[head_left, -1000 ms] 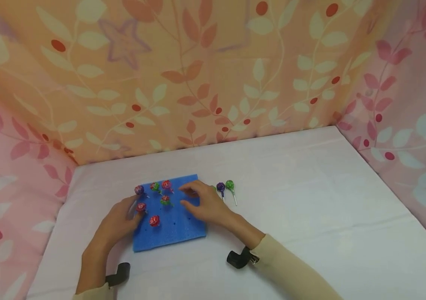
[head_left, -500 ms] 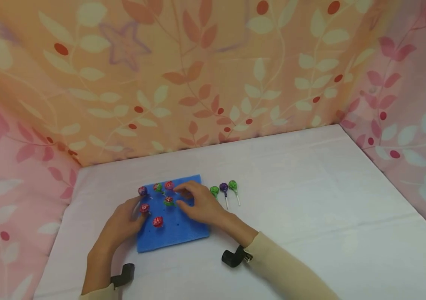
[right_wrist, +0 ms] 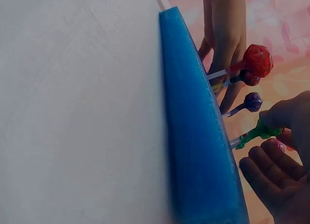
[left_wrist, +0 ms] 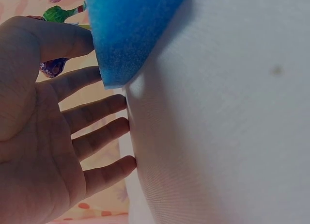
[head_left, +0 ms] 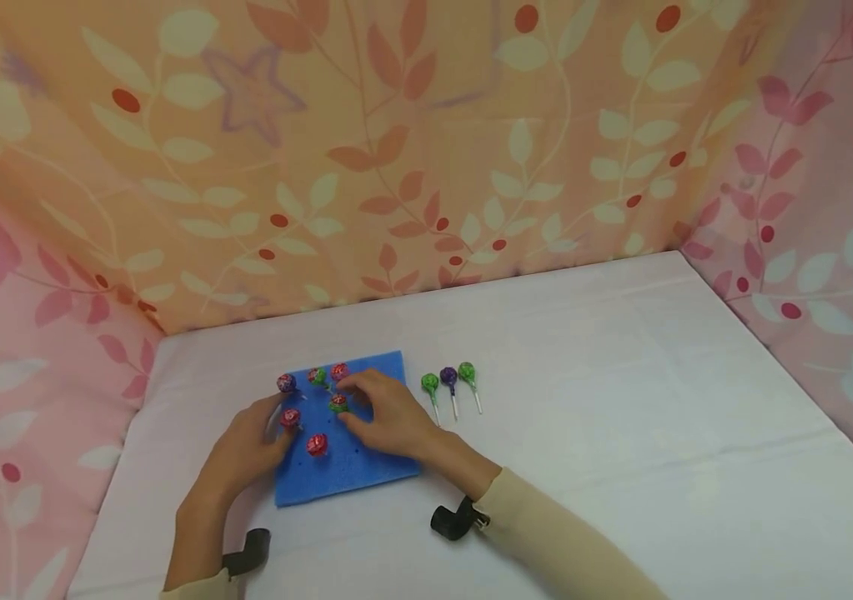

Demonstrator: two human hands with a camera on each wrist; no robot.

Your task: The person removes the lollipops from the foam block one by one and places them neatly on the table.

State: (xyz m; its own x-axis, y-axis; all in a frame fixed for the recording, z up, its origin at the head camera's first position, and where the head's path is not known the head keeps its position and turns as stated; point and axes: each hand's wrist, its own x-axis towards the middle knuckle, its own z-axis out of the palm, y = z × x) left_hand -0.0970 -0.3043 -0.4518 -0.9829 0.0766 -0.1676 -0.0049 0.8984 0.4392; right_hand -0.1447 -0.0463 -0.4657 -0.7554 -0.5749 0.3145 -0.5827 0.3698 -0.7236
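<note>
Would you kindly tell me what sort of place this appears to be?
Probably a makeshift indoor work booth: leaf-patterned fabric walls in a white table on three sides, with lollipops standing in a blue foam board.

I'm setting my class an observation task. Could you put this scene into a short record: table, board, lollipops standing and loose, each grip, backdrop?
Surface: white table
Base: flat blue foam board, small dark holes visible
Standing in it: six round wrapped lollipops
Loose: three lollipops, green, purple, green, right of the board
Left grip: bare hand touching the board's left edge
Right grip: bare hand, thumb and fingers around a round red-and-green-wrapped standing lollipop; firm hold unclear
Backdrop: orange leaf-patterned cloth
</note>
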